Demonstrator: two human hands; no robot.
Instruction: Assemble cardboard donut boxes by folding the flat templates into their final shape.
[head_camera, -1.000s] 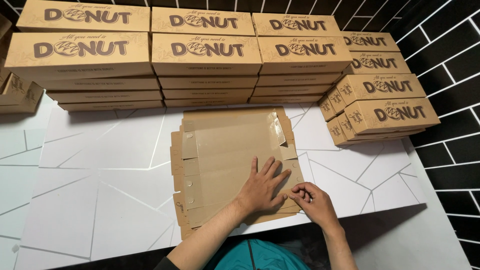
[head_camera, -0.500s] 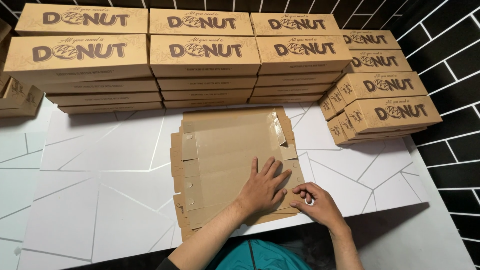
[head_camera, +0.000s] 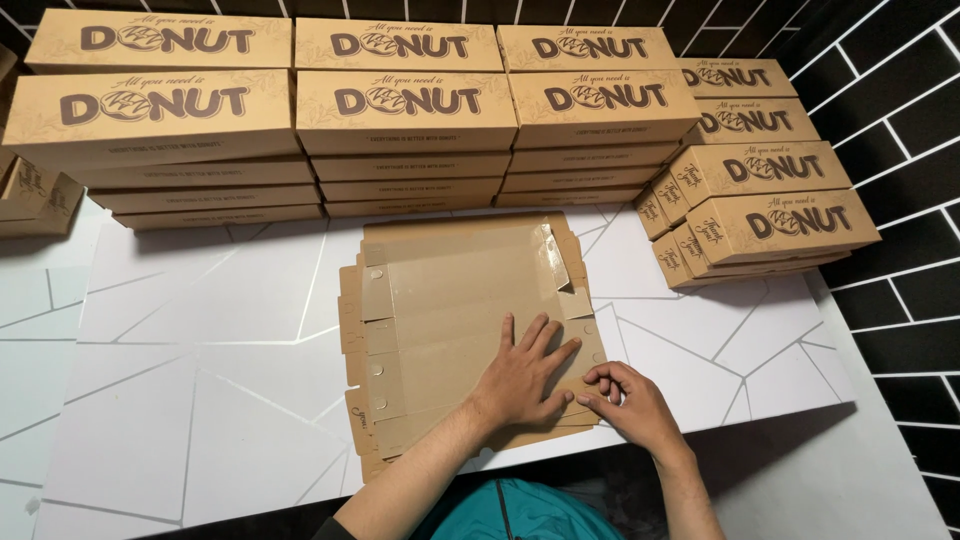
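Observation:
A flat, unfolded brown cardboard box blank (head_camera: 450, 300) lies on the white table (head_camera: 200, 400) in front of me. My left hand (head_camera: 525, 375) rests palm-down on its near right part, fingers spread. My right hand (head_camera: 625, 400) is at the blank's near right corner, with its fingertips curled onto a flap edge beside my left hand.
Stacks of closed brown printed boxes (head_camera: 400, 110) line the back of the table. More such boxes (head_camera: 760, 190) are piled at the right, and another (head_camera: 30, 190) sits at the far left. A black tiled wall (head_camera: 900, 110) rises on the right. The table's near edge lies just below my hands.
My right hand has shifted left along the near edge, closer to my left hand. My left hand stays pressed on the cardboard.

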